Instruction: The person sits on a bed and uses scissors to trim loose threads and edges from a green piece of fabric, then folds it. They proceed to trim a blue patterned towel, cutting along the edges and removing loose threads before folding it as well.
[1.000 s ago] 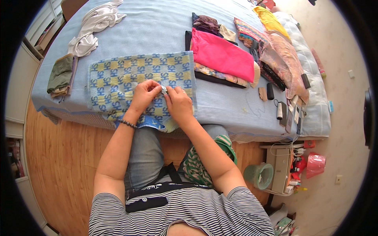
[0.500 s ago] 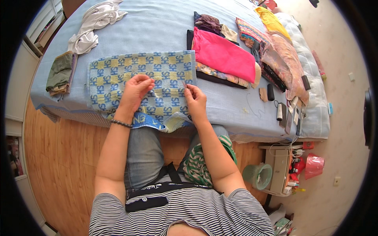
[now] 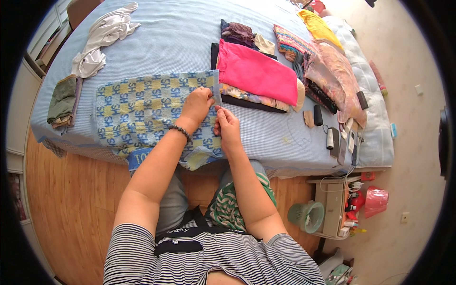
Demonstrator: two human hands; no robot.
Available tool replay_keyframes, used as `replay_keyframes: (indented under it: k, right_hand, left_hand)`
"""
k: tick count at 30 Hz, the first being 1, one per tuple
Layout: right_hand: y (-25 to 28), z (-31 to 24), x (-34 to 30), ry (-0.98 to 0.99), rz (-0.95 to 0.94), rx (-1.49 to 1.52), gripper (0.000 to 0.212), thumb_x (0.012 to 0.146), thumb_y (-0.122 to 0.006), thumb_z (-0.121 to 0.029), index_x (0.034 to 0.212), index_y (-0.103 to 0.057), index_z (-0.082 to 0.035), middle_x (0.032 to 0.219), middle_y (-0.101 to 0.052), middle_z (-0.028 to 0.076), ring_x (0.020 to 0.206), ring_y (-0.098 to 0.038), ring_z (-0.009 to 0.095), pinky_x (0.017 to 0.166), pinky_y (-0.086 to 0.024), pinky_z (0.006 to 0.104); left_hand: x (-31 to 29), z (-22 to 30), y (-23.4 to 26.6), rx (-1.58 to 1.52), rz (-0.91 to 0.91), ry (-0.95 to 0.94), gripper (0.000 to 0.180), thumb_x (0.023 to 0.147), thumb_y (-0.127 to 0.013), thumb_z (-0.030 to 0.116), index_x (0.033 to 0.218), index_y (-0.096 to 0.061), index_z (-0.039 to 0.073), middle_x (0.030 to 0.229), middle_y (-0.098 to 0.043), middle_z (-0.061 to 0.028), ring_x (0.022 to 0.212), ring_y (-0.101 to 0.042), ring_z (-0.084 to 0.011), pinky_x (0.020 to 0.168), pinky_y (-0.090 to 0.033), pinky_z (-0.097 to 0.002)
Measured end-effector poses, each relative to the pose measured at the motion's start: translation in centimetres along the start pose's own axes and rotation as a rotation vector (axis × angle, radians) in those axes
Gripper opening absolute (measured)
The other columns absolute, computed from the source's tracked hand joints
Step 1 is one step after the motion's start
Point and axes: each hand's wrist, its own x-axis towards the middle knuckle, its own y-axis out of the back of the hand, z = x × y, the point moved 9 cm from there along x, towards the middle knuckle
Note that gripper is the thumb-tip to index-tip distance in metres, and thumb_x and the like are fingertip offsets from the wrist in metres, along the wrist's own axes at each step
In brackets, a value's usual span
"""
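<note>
A blue and yellow checkered towel point(image 3: 137, 107) lies spread on the bed's near edge, its front part bunched and hanging over. My right hand point(image 3: 228, 127) pinches the towel's right edge between thumb and fingers. Just left of it, my left hand point(image 3: 197, 107), with a dark beaded bracelet on the wrist, is over the towel near the same edge. Its fingers are closed, and whatever is in them is hidden. A green and white patterned cloth point(image 3: 230, 204) rests on my lap under the right forearm.
Right of the towel is a folded stack topped by a bright pink garment point(image 3: 256, 69). Folded dark green clothing point(image 3: 63, 100) and a crumpled white garment point(image 3: 102, 42) lie left. Phones and cables point(image 3: 342, 142) sit at the bed's right. A green basket point(image 3: 306, 216) stands below.
My left hand has moved right across the towel to its right edge, beside the right hand. The whole view has shifted slightly.
</note>
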Motion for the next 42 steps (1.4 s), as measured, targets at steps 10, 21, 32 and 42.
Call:
replay_keyframes:
  k: [10, 21, 32, 42]
  right_hand:
    - [1.1, -0.6, 1.7, 0.305, 0.028, -0.396, 0.034, 0.092, -0.058, -0.019, 0.12, -0.056, 0.001, 0.08, -0.058, 0.004, 0.06, -0.053, 0.012, 0.051, -0.044, 0.0281]
    - [-4.2, -7.7, -1.6, 0.764, 0.163, -1.357, 0.032, 0.084, -0.06, -0.013, 0.116, -0.06, -0.006, 0.086, -0.053, 0.011, 0.072, -0.061, 0.028, 0.057, -0.05, 0.0382]
    - [-6.3, -7.0, -0.7, 0.896, 0.213, -1.489, 0.03, 0.084, -0.06, -0.014, 0.113, -0.063, -0.006, 0.084, -0.056, 0.012, 0.072, -0.061, 0.029, 0.058, -0.051, 0.0381]
    - [-6.1, -7.3, -0.5, 0.865, 0.197, -1.491, 0.03, 0.081, -0.059, -0.011, 0.11, -0.062, -0.005, 0.086, -0.058, 0.011, 0.069, -0.062, 0.027, 0.059, -0.051, 0.0372]
  left_hand:
    - [0.0, -4.1, -0.8, -0.586, -0.113, 0.359, 0.014, 0.087, -0.063, 0.011, 0.082, -0.063, -0.001, 0.07, -0.064, -0.0042, 0.057, -0.058, -0.0081, 0.053, -0.047, -0.023]
    - [-0.6, -4.9, -0.7, -0.799, -0.117, 0.422, 0.013, 0.09, -0.063, 0.015, 0.086, -0.062, 0.003, 0.071, -0.061, 0.0009, 0.06, -0.053, -0.0044, 0.054, -0.043, -0.0185]
    - [-1.1, -4.1, 0.5, -0.801, -0.015, 0.351, 0.011, 0.088, -0.066, 0.014, 0.084, -0.063, 0.004, 0.071, -0.061, 0.0031, 0.06, -0.049, -0.0016, 0.052, -0.039, -0.0175]
    - [-1.3, -3.5, 1.0, -0.76, 0.019, 0.303, 0.009, 0.087, -0.066, 0.01, 0.084, -0.064, 0.001, 0.073, -0.063, -0.0003, 0.064, -0.055, -0.0049, 0.058, -0.046, -0.0197]
